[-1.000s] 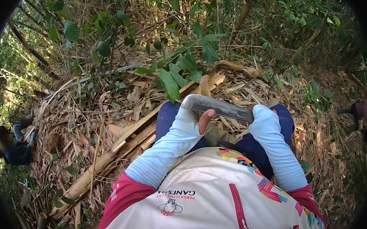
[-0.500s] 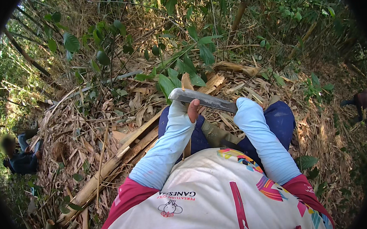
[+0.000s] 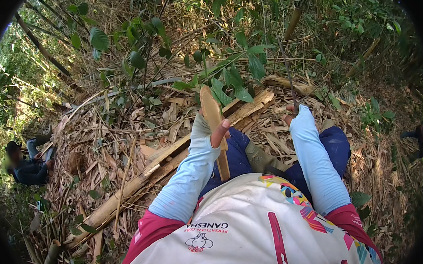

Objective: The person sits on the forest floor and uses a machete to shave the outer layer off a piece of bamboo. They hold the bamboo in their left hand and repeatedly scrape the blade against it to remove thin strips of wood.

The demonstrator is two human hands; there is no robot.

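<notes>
My left hand is closed around a flat, pale wooden slat. The slat stands nearly upright, its rounded tip above the hand and its lower end by my lap. My right hand grips a machete, mostly by a handle I cannot see. Its blade points up and away from me and appears as a thin dark line, seen edge-on. A gap separates blade and slat. Light blue sleeves cover both my forearms and part of the hands.
Split bamboo lengths lie across dry leaves left of my knees. Green leafy stems rise just ahead, with brush behind. A person sits at the far left; another is partly visible at the right edge.
The machete has swung from lying crosswise over my left hand to pointing up and away on the right. My hands have moved apart, and the slat shows in full.
</notes>
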